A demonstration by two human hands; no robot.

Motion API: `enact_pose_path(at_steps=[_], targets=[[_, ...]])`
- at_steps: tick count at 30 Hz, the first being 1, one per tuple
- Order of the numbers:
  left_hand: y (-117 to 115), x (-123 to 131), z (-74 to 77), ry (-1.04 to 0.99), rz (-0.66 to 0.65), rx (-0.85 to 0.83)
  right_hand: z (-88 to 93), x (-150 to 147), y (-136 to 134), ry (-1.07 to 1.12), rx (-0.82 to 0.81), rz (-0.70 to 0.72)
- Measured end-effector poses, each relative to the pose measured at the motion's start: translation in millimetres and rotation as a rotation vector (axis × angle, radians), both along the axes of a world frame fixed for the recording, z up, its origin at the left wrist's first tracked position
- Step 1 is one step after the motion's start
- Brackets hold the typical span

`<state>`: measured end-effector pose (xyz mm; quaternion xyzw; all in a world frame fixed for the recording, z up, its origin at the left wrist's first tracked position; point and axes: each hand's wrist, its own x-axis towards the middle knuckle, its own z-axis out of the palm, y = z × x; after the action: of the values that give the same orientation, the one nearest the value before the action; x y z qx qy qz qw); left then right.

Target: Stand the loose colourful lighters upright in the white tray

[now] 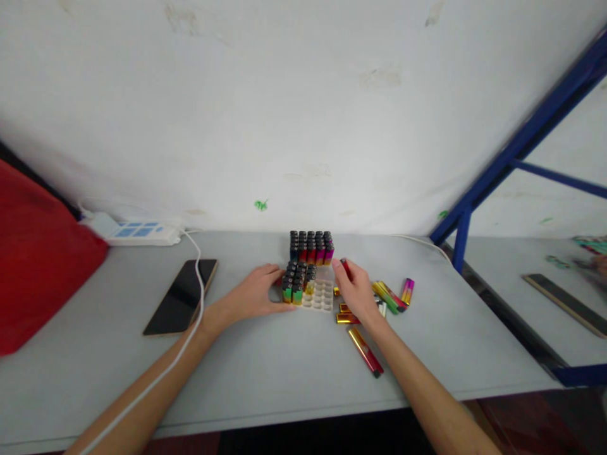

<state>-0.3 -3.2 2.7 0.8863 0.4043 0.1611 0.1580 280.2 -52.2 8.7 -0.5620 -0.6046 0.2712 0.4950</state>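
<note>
A white tray (324,297) with round holes sits on the table in front of me. Upright lighters (298,278) with black tops fill its left part, while holes show bare on its right. My left hand (260,292) grips the tray's left end, thumb along the front and fingers behind. In my right hand (356,289), beside the tray's right edge, a red lighter (346,268) is pinched, mostly hidden by the fingers. Behind the tray stands a full block of lighters (312,248). Several loose lighters (365,351) lie around and right of my right hand.
A dark phone (183,297) lies at left under a white cable (201,297). Behind it is a power strip (142,233), next to a red bag-like thing (42,259). A blue metal frame (462,237) rises at right; another phone-like slab (566,303) lies beyond it. The wall closes the back.
</note>
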Motion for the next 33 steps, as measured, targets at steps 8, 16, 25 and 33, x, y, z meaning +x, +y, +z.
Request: enact_pose_path(at_steps=[8, 16, 25, 33], targets=[[-2, 1, 2.6, 0.015, -0.001, -0.025, 17.6, 3, -12, -0.255, 0.142, 0.235], [-1, 0, -0.8, -0.017, -0.014, 0.002, 10.1, 2, -10, -0.41, 0.107, 0.357], [-2, 0, 1.3, -0.02, -0.015, -0.007, 2.3, 2, -7, -0.632, 0.117, 0.361], [-1, 0, -0.6, -0.043, -0.017, 0.0, 15.2, -7, -10, -0.854, 0.009, 0.347]])
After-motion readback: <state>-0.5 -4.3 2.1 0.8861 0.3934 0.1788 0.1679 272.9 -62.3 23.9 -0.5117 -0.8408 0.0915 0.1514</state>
